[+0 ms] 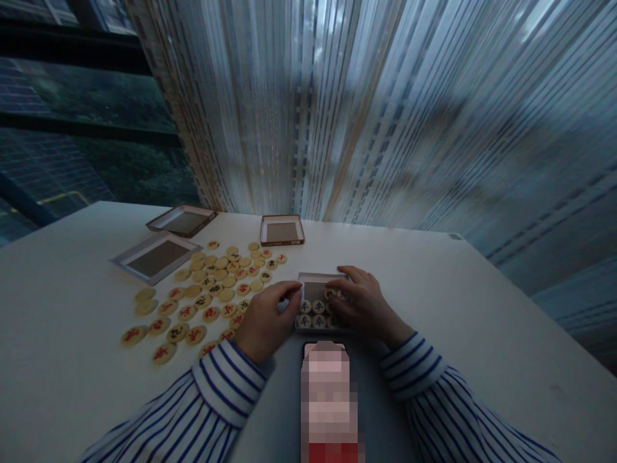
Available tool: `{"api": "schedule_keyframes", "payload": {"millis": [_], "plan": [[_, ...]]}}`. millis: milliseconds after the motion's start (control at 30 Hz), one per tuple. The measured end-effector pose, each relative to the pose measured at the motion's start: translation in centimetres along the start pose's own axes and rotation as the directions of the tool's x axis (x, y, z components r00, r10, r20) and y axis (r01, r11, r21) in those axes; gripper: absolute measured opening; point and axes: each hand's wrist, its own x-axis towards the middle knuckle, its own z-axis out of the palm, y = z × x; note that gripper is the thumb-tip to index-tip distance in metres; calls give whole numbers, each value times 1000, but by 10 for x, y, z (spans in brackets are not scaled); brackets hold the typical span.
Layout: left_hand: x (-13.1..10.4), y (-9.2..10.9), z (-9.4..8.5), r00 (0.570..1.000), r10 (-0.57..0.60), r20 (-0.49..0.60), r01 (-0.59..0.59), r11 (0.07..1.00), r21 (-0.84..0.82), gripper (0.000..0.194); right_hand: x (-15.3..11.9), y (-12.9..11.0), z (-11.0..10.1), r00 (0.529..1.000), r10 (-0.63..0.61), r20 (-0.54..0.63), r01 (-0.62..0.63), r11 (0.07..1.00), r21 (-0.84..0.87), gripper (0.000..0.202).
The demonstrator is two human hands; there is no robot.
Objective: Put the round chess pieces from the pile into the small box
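A shallow white box (pixel 322 330) holds xiangqi pieces with black characters in rows along its near side. Its far part shows a bare grey bottom. My right hand (pixel 370 307) reaches over the box's right side, thumb and forefinger around a xiangqi piece (pixel 330 294) inside it; the hand hides some of the pieces. At the box's left wall, my left hand (pixel 267 316) is closed with its fingers curled together, and whatever they may hold is hidden. Left of that hand, loose round xiangqi pieces (pixel 211 314) lie scattered, some showing red or black characters, others plain side up.
A white open tray (pixel 186 252) and a brown-rimmed box lid (pixel 212 214) lie at the back left. Another brown-rimmed lid (pixel 282 244) sits behind the pieces. A phone (pixel 328 386) lies before me on the white table (pixel 472 334). Curtains (pixel 337 116) hang beyond the far edge.
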Motion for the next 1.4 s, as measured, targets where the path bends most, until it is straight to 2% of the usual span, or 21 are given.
{"api": "schedule_keyframes", "payload": {"millis": [300,567,767,900,1300,1400], "plan": [[-1,0,0,1000,-14,5,14,1000,-7,24,-1,-2,-1,1000,11,28,-11,1000,-21,22],[-1,-1,1,1000,-4,18,4,1000,-8,24,-1,-1,0,1000,0,2,0,1000,-16,22],[-1,-1,0,1000,14,8,-14,1000,14,23,-5,13,-8,998,-12,-60,11,1000,-23,24],[-1,-1,0,1000,7,12,-7,1000,15,23,-9,18,-10,999,-6,-49,4,999,-32,21],[-1,1,-2,1000,-10,16,10,1000,16,24,-9,16,-7,999,38,11,-38,999,-28,19],[-1,0,-2,1000,-6,22,6,1000,21,24,-9,16,-6,999,41,-12,-41,999,-14,20]]}}
